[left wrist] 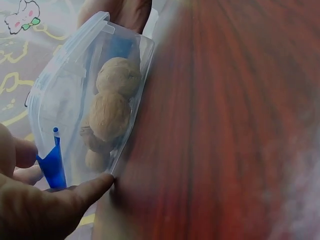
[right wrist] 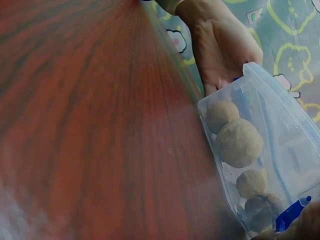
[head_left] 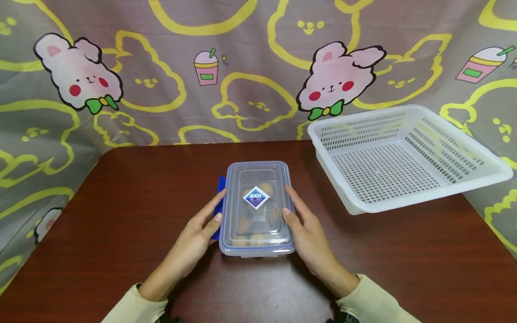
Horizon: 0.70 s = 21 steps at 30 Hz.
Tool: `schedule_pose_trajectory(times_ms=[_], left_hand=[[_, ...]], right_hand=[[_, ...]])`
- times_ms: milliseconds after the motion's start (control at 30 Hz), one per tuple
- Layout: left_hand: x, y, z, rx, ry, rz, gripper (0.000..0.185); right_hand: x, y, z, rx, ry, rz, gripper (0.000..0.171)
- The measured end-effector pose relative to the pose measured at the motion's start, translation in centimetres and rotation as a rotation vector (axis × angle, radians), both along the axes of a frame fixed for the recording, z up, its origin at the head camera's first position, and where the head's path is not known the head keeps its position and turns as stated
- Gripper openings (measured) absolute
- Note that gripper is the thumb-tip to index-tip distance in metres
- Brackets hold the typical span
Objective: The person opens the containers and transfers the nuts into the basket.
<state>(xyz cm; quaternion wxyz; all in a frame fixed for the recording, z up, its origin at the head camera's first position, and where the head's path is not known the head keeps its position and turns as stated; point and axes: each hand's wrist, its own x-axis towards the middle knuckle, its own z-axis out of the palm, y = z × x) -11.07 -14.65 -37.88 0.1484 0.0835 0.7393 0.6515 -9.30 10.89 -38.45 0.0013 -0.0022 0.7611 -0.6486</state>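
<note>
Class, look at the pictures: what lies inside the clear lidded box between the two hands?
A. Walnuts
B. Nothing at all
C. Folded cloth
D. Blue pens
A: through the clear wall of the box, round, wrinkled brown walnuts show in both wrist views.

A dark reddish-brown wooden table (head_left: 121, 215) with rounded far corners carries everything here, its grain running in long streaks across the top. Near the middle of it sits a clear plastic box (head_left: 257, 208) with a blue-edged lid, flat on the wood, with a blue and white diamond sticker on top and several walnuts (right wrist: 239, 142) showing through its wall. Off to the right, well apart from the box, a white perforated basket (head_left: 408, 157) rests on the far right part of the table, tilted, and juts out past the table's right edge.
</note>
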Motion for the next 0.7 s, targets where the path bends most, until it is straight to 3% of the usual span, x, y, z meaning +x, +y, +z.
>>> schedule_pose_trajectory(times_ms=[467, 700], left_hand=[[-0.2, -0.44, 0.27, -0.052, 0.069, 0.023, 0.054], [0.03, -0.23, 0.56, -0.205, 0.192, 0.084, 0.054]], right_hand=[[0.18, -0.11, 0.2, 0.003, -0.016, -0.032, 0.055], [0.28, -0.07, 0.28, 0.016, -0.005, -0.05, 0.054]])
